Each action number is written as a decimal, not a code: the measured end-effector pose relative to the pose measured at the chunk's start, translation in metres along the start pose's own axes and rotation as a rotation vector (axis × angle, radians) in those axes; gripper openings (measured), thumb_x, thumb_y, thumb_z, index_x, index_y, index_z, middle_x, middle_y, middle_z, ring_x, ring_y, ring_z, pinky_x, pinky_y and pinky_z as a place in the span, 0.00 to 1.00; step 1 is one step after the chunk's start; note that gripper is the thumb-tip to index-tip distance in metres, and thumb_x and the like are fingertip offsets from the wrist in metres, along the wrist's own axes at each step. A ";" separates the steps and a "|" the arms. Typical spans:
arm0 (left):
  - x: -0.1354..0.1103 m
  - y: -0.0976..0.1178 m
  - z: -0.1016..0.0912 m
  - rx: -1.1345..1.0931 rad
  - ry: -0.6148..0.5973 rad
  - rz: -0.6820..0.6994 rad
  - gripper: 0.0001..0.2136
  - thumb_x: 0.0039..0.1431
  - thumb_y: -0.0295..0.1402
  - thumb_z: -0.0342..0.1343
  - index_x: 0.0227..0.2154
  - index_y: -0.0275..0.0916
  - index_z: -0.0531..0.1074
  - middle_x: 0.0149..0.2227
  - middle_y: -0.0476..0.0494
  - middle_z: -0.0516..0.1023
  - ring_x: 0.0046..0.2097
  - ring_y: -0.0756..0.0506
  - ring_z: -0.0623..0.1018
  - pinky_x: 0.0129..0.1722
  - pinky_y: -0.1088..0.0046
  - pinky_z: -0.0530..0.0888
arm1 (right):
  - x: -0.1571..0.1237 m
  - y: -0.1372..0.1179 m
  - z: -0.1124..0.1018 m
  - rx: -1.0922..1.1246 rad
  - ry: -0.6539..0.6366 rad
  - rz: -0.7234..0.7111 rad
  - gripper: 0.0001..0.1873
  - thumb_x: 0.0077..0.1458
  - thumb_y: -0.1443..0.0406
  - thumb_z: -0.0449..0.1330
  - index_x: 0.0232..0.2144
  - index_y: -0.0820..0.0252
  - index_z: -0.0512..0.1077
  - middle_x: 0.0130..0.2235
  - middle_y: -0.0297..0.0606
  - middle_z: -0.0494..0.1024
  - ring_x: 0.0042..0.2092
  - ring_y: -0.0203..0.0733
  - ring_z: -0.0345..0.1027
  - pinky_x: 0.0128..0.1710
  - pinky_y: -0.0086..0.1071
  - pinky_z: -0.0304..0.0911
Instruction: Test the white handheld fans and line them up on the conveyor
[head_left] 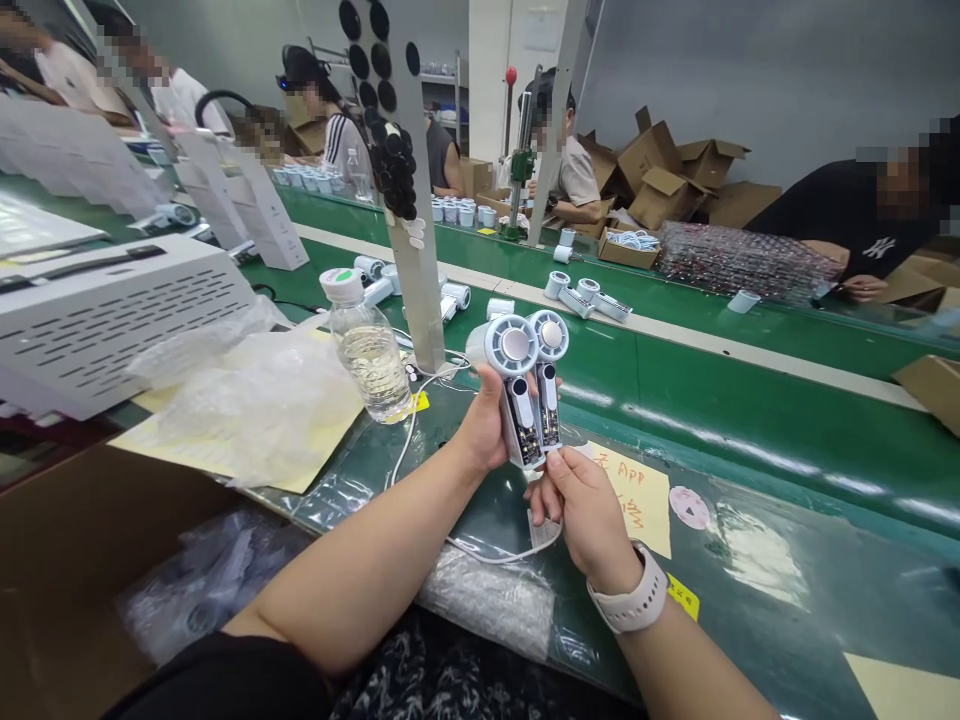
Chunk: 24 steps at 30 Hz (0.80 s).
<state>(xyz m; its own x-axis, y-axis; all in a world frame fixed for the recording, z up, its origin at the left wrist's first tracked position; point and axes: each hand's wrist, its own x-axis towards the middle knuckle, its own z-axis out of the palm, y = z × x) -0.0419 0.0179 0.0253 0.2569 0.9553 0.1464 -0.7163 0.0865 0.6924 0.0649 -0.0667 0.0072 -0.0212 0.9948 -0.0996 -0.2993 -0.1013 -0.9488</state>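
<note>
Two small handheld fans stand side by side in my left hand (487, 425), which is wrapped round their handles. The nearer fan (516, 345) and the one beside it (551, 335) have pale blue round heads with silver centres. Their handles are open at the front, baring circuit boards. At the lower end of the handles, the thumb and forefinger of my right hand (581, 495) are pinched, its other fingers curled. A white cable (495, 558) loops over the table edge and runs up into that hand; its plug end is hidden by the fingers.
A water bottle (369, 350) stands left of a metal post (416, 270). Plastic bags (255, 400) lie on yellow paper. Beyond runs a green conveyor (675, 360) carrying more fan parts (589, 297). Several people work along its far side. A vented white box (112, 320) sits left.
</note>
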 end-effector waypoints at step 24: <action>0.010 0.004 -0.009 -0.063 0.249 -0.244 0.35 0.44 0.71 0.54 0.20 0.36 0.72 0.26 0.40 0.80 0.28 0.45 0.79 0.30 0.68 0.77 | 0.026 -0.006 -0.078 -1.383 0.180 -0.362 0.10 0.57 0.70 0.57 0.28 0.60 0.77 0.52 0.55 0.76 0.55 0.62 0.67 0.57 0.58 0.60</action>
<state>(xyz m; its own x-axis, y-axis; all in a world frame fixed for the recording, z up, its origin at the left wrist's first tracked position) -0.0481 0.0306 0.0230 0.2646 0.9434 -0.2000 -0.6940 0.3303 0.6397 0.1402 -0.0415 -0.0133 0.0043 0.9632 0.2687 0.8882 0.1197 -0.4435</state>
